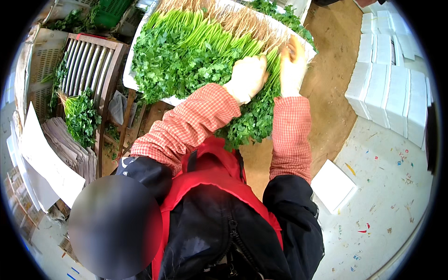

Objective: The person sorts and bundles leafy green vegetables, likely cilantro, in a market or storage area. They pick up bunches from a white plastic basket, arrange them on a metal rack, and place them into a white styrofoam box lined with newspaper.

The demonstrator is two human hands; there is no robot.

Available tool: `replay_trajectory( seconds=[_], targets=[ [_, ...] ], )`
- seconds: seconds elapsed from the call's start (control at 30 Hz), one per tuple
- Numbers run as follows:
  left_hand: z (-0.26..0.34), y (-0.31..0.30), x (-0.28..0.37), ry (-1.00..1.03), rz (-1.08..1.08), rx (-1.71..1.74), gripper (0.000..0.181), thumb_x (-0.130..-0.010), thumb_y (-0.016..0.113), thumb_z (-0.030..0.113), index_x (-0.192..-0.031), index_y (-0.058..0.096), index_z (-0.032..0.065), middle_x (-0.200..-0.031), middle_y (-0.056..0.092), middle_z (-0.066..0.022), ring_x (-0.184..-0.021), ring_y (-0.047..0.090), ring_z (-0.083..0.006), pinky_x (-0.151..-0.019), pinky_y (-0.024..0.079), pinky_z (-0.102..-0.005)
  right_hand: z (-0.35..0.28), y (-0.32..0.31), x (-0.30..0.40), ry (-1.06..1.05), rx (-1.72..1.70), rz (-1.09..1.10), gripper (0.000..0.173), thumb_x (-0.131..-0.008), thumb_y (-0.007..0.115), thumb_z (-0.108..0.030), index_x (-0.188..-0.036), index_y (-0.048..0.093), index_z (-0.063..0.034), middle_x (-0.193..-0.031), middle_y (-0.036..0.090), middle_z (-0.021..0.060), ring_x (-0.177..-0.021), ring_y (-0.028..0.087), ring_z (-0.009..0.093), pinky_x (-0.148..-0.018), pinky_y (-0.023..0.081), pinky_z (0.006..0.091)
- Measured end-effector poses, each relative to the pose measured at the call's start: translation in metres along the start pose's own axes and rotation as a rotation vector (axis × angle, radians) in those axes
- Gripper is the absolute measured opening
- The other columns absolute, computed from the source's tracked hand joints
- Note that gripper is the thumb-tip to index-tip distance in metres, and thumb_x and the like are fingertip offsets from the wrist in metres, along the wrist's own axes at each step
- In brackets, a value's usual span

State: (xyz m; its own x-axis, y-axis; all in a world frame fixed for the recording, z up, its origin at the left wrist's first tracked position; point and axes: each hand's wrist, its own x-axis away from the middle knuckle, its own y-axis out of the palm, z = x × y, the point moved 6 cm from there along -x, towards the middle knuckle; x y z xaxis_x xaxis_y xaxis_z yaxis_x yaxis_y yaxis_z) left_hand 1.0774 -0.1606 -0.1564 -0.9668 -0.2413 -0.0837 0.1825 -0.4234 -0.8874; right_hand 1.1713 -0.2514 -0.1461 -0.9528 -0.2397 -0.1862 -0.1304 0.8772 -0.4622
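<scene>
A thick row of leafy celery-like greens point(182, 63) fills a white foam box point(130, 70) in front of me. The pale roots point(241, 21) point away from me and the leaves point towards me. My left hand point(247, 77) is shut around stems near the right end of the row. Just right of it, my right hand point(293, 66) is upright beside the end stems, its fingers blurred close to the roots. What the right fingers hold cannot be made out. Some leaves point(250, 126) hang over the box's near side.
Metal bars in a wooden frame point(87, 66) stand at left, near a small bunch of greens point(82, 117) on stacked papers point(71, 148). White foam boxes point(388, 94) are stacked at right. A white foam block point(334, 185) lies on the floor.
</scene>
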Motion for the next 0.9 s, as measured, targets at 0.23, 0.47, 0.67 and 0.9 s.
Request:
replay_trajectory(
  seconds=[0.23,0.47,0.67,0.9],
  targets=[
    [-0.013,-0.026,0.074,0.114,0.110,0.100,0.076,-0.074,0.071,0.033,-0.135,0.038,0.0016,-0.136,0.039,-0.0217,-0.128,0.034,-0.0398,-0.106,0.025,-0.0534,0.027,0.037,0.020,-0.179,0.601,-0.292,0.047,-0.091,0.053,-0.031,-0.133,0.045,-0.0099,-0.132,0.051,0.0125,-0.124,0.044,0.029,-0.104,0.031,0.0443],
    [-0.035,0.035,0.090,0.158,-0.064,-0.094,0.090,-0.068,0.073,0.039,-0.140,0.031,0.0038,-0.140,0.033,-0.0176,-0.132,0.029,-0.0348,-0.106,0.026,-0.0509,0.048,0.068,0.031,-0.388,0.772,-0.228,0.044,-0.090,0.052,-0.032,-0.124,0.051,-0.0038,-0.130,0.050,0.0159,-0.121,0.046,0.032,-0.100,0.032,0.0477],
    [-0.034,-0.026,0.097,0.204,0.147,0.142,0.065,-0.077,0.068,0.031,-0.130,0.044,0.0034,-0.133,0.044,-0.0176,-0.127,0.038,-0.0359,-0.106,0.030,-0.0485,0.042,0.053,0.023,-0.367,0.699,-0.238,0.047,-0.088,0.056,-0.034,-0.125,0.051,-0.0047,-0.127,0.054,0.0140,-0.120,0.046,0.032,-0.101,0.034,0.0457],
    [-0.024,-0.021,0.208,0.275,-0.044,0.401,0.014,-0.080,0.063,0.020,-0.089,0.062,0.0095,-0.083,0.061,-0.0078,-0.078,0.058,-0.0279,-0.066,0.047,-0.0392,-0.026,0.021,0.051,-0.445,0.354,-0.267,0.063,-0.090,0.047,-0.054,-0.129,0.049,-0.0039,-0.132,0.049,0.0171,-0.125,0.043,0.033,-0.107,0.029,0.0461]
  ],
)
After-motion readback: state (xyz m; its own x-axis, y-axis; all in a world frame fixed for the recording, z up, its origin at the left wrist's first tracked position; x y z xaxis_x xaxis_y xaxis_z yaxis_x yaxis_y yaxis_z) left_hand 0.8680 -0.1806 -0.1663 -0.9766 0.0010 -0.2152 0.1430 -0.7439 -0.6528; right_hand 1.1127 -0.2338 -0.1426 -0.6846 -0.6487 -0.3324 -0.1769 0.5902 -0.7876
